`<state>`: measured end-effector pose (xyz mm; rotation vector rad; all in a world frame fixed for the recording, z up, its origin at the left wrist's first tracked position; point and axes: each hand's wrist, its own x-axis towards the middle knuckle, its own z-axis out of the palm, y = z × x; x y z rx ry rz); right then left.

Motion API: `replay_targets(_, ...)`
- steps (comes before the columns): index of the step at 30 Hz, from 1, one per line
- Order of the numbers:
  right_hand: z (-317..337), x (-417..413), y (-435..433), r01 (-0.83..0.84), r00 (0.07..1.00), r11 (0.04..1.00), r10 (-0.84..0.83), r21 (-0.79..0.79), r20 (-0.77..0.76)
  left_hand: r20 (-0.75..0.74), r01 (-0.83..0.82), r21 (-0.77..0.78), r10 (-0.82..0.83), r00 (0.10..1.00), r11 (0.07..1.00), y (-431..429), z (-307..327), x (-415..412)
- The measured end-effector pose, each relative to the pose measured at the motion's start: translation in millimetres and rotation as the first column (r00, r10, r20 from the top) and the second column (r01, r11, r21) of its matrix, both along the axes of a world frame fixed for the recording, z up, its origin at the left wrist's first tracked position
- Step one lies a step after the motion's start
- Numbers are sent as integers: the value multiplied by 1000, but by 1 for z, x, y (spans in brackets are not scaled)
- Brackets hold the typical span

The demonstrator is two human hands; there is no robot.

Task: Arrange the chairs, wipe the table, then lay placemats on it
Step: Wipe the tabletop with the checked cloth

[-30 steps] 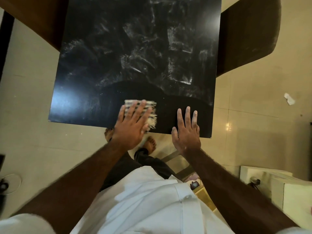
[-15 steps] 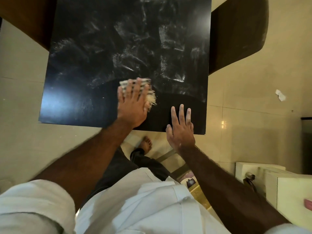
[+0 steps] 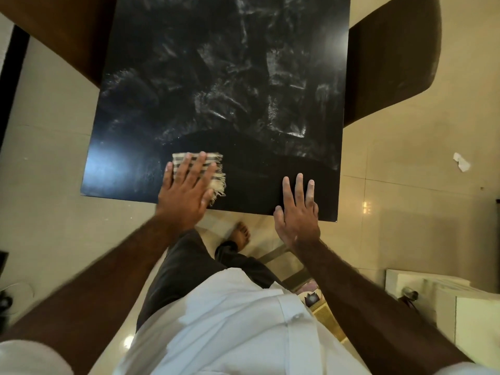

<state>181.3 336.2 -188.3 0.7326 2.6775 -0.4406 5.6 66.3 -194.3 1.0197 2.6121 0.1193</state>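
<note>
The black table (image 3: 189,90) is the landmark here. Near its front edge, left of centre, lies a folded striped cloth (image 3: 216,169) with a frayed fringe on its right side. The left hand (image 3: 186,190) presses flat on the cloth, fingers straight and slightly spread, covering most of it rather than gripping it. The right hand (image 3: 297,212) rests flat on the table's front right corner, fingers extended and close together, holding nothing; it seems to serve as a brace.

Streaky, pale smears cover the table's middle and far parts, while a darker, cleaner band runs along the front edge where both hands sit. The wiping step looks partly done. The smeared area lies straight ahead of the left fingertips, away from the body, so the cloth probably needs pushing forward along the table's long axis, and the left hand is the one placed to do it.

Two dark chair seats, one at the table's far left (image 3: 67,36) and one at its right (image 3: 392,63), are tucked close. No placemats are visible.
</note>
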Motion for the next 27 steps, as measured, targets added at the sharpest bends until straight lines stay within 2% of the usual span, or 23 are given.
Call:
replay_targets(5,1,-11,-13,29,999,1000,-29,-8,14,-30,-122,-5,122,992,992,2,-2,-40)
replay_targets(8,2,-29,-28,-33,999,999,34,-39,20,-12,-210,0,210,978,978,26,1,-42)
replay_targets(10,2,-41,-39,-77,997,996,77,-38,8,-6,-180,12,180,984,984,40,2,-33)
replay_targets(12,0,-52,-49,-127,992,992,127,-16,-12,-3,-82,20,82,997,996,42,1,-17)
replay_targets(16,-5,-65,-63,-266,963,962,268,53,-28,2,24,6,-24,1000,1000,4,-2,15)
replay_targets(23,-7,-82,-81,-268,963,959,270,93,-5,35,-169,-51,171,985,984,-108,3,-25)
replay_targets(27,-5,-102,-97,-247,969,962,247,115,8,24,-230,-57,232,972,971,-108,4,-64)
